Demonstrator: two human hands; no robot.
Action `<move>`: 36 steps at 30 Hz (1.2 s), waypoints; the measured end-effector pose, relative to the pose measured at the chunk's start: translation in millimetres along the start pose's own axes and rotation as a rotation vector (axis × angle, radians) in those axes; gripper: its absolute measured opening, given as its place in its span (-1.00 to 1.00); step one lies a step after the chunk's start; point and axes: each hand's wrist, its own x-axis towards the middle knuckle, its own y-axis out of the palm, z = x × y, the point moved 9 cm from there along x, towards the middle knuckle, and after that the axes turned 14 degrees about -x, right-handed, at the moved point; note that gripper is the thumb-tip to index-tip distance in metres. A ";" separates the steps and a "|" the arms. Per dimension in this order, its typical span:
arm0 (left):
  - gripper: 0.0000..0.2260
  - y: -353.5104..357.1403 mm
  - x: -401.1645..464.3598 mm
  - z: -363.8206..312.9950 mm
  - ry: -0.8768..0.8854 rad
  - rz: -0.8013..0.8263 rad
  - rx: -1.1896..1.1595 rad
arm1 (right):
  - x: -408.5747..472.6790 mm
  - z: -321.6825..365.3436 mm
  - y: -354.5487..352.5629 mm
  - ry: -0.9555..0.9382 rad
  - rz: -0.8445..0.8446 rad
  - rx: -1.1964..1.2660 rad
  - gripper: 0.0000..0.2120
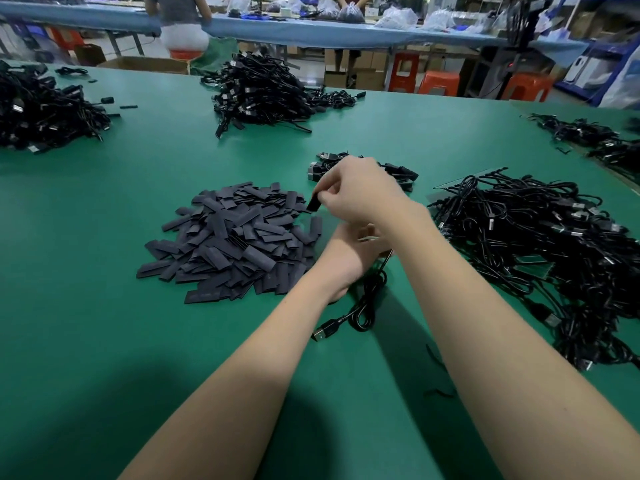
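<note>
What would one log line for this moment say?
right hand pinches sleeve | left hand holds cable | sleeve pile left of hands | cable heap right

Factory assembly floor, small-parts hand work. Big green surface (104,341) carries heaps of black USB cables (263,95) & a pile of flat black sleeves (228,237). One cable (363,306) and one sleeve (313,204) are out being handled. At the back: long blue tables (311,32) w/ plastic bags (349,12) of parts, and workers (176,15) standing at them. Cardboard boxes (145,64) sit on the floor, plus orange stools (440,81). Storage racks (606,29) on the right.
</note>
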 end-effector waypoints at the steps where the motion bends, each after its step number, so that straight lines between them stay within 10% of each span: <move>1: -0.81 0.6 -2.3 -0.9 -0.001 0.011 -0.072 | -4.5 -8.4 -9.1 0.005 -0.052 0.060 -0.75; 10: -0.86 6.7 -1.0 -0.6 -0.026 0.068 -0.283 | -68.9 -117.9 -46.7 0.287 -0.365 0.362 -0.61; 25: -0.84 6.3 -4.7 -2.3 -0.071 0.108 -0.435 | -72.6 -124.0 11.0 0.145 -0.058 0.913 -0.83; 36: -0.84 5.1 -2.6 1.3 -0.109 0.106 -0.460 | -71.4 -138.3 9.4 0.139 -0.217 1.263 -0.86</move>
